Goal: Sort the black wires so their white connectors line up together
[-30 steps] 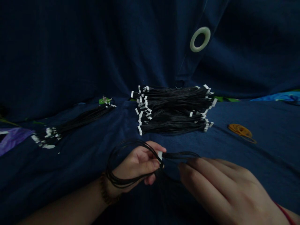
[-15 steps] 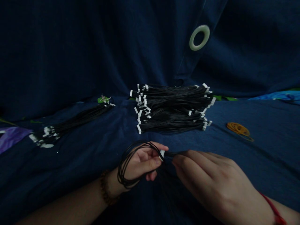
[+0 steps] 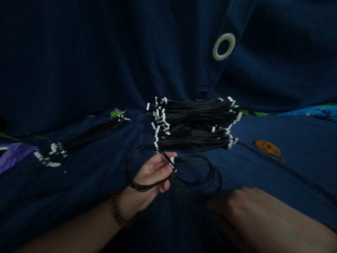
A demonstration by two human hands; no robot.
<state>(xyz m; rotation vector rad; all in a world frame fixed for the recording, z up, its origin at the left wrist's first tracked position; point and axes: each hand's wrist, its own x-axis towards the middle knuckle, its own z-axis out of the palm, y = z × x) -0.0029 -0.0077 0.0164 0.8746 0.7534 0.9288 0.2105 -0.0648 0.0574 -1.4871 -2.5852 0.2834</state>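
Dim blue cloth (image 3: pixel 100 66) behind and beneath everything. Down at lower centre, pinching looped black wires (image 3: pixel 143 188) and a white end piece (image 3: pixel 172 161) in the left hand (image 3: pixel 154 175), thumb pressed against fingers, probably to hold the coiled shape. At lower right, near those wires, a blurred right hand (image 3: pixel 244 207) (too smeared to tell pinched from spread). Mid-frame, a stack of black cables (image 3: pixel 195 114), all roughly parallel, presumably for neatness. Over at right, orange bands (image 3: pixel 268 147), well apart, perhaps to avoid tangles.
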